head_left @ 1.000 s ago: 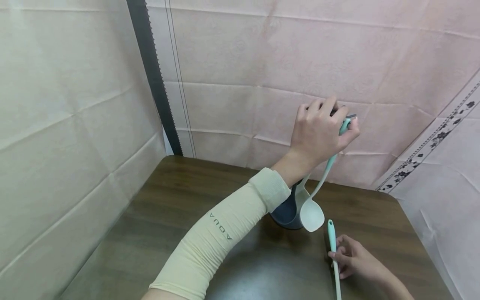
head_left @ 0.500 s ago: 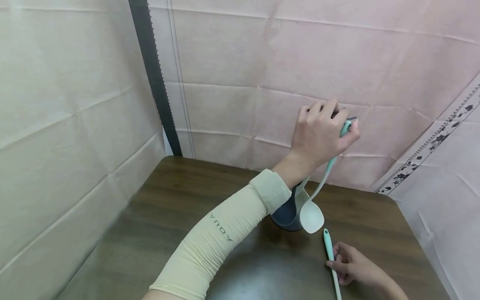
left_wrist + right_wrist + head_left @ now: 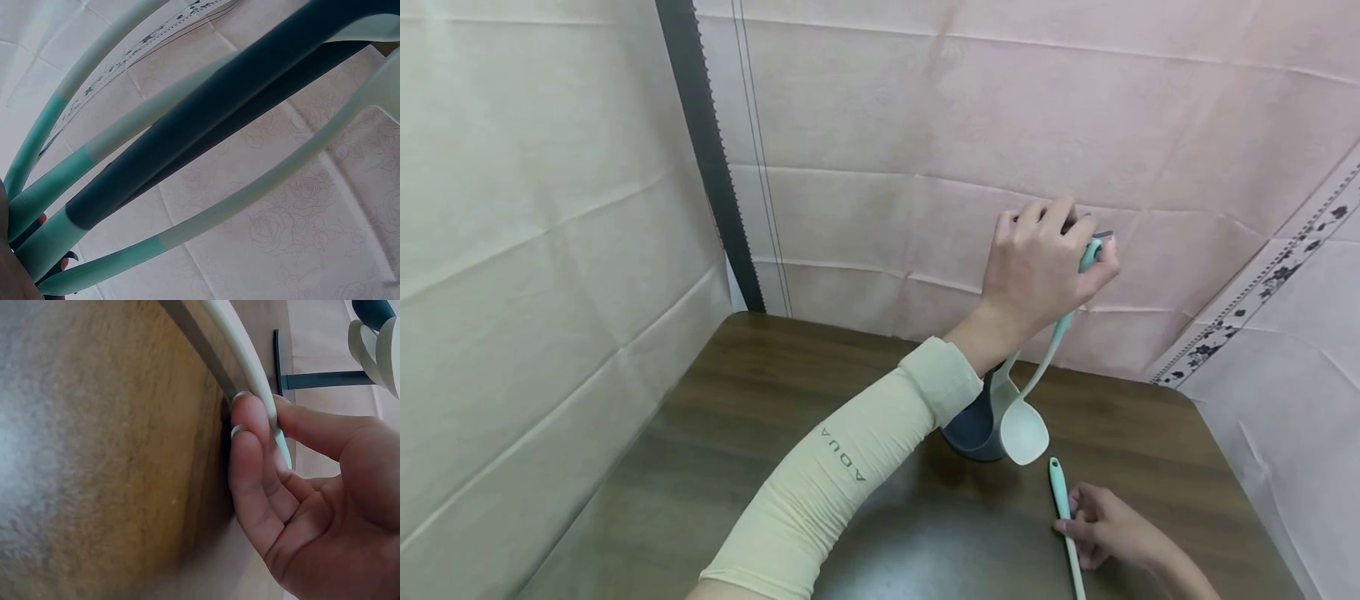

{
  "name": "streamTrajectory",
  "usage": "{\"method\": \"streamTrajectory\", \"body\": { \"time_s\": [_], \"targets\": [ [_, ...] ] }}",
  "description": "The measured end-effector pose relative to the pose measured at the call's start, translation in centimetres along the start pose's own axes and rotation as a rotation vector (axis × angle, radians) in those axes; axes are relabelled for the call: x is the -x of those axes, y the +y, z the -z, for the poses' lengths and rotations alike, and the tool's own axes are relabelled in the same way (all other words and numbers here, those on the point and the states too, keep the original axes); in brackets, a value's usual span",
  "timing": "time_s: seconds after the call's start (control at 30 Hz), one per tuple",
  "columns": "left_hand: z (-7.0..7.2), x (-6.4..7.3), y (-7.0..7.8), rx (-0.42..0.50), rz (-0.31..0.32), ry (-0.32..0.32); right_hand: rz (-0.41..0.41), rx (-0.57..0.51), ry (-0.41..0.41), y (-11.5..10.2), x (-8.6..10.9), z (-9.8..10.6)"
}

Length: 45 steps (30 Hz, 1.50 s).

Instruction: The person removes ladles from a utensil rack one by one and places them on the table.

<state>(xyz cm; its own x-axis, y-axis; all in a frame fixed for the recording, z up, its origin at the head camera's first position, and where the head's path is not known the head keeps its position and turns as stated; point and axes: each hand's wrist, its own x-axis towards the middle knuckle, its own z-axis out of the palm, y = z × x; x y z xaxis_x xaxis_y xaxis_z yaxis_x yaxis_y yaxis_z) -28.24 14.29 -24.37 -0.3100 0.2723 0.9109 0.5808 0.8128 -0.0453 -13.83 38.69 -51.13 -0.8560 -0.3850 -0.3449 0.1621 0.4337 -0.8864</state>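
My left hand (image 3: pixel 1037 258) grips the top of a dark utensil stand (image 3: pixel 328 380), with its fingers curled over the dark top piece. Several utensils with mint handle ends (image 3: pixel 50 240) hang there, including a white spoon (image 3: pixel 1024 432) and a dark blue piece (image 3: pixel 972 423) partly hidden by the sleeve. At the lower right, my right hand (image 3: pixel 1108 529) pinches a long kitchen utensil (image 3: pixel 1060 492) between thumb and fingers. This one has a mint handle end and a pale shaft (image 3: pixel 240 347); its working end is out of view. It is low over the table.
The dark brown wooden table (image 3: pixel 760 467) has rounded far corners. Pale cloth (image 3: pixel 850 108) hangs behind it and on both sides. The stand's thin dark base (image 3: pixel 278 362) rests on the table. My left forearm, in a cream sleeve (image 3: pixel 850 467), crosses the table's middle.
The right hand has come slightly nearer to me with the utensil, mostly in the first half second, and the utensil's mint end now leans more to the left. The left hand keeps its place.
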Motion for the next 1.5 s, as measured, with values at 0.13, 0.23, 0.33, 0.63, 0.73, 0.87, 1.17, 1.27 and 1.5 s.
{"method": "streamTrajectory", "body": {
  "time_s": [0.13, 0.23, 0.33, 0.63, 0.73, 0.87, 1.17, 1.27, 1.5],
  "targets": [
    [0.0, -0.2, 0.2, -0.011, 0.006, 0.003, -0.015, -0.009, 0.001, -0.3, 0.1, 0.0],
    [-0.1, -0.1, 0.3, -0.022, 0.008, 0.01, -0.019, -0.021, -0.006, -0.2, 0.2, -0.2],
    [-0.3, 0.0, 0.3, -0.022, 0.008, 0.022, -0.023, -0.022, -0.004, 0.1, 0.2, -0.3],
    [-0.3, 0.0, 0.0, -0.011, -0.004, 0.019, -0.069, 0.097, 0.07, -0.9, 0.3, -0.8],
    [-0.2, 0.1, 0.2, -0.018, -0.017, 0.026, -0.078, 0.127, 0.079, -1.0, 0.4, -1.1],
    [-0.2, 0.1, 0.2, -0.019, -0.013, 0.031, -0.083, 0.14, 0.08, -0.9, 0.4, -1.0],
    [-0.2, 0.3, 0.0, -0.005, -0.008, 0.023, -0.096, 0.087, 0.066, -0.2, 0.5, -0.9],
    [-0.3, 0.1, 0.0, -0.014, -0.013, 0.035, -0.075, 0.086, 0.077, -0.1, 0.4, -0.7],
    [-0.1, 0.1, 0.0, 0.01, -0.019, 0.03, -0.081, 0.085, 0.079, -0.1, 0.5, -0.6]
  ]
}}
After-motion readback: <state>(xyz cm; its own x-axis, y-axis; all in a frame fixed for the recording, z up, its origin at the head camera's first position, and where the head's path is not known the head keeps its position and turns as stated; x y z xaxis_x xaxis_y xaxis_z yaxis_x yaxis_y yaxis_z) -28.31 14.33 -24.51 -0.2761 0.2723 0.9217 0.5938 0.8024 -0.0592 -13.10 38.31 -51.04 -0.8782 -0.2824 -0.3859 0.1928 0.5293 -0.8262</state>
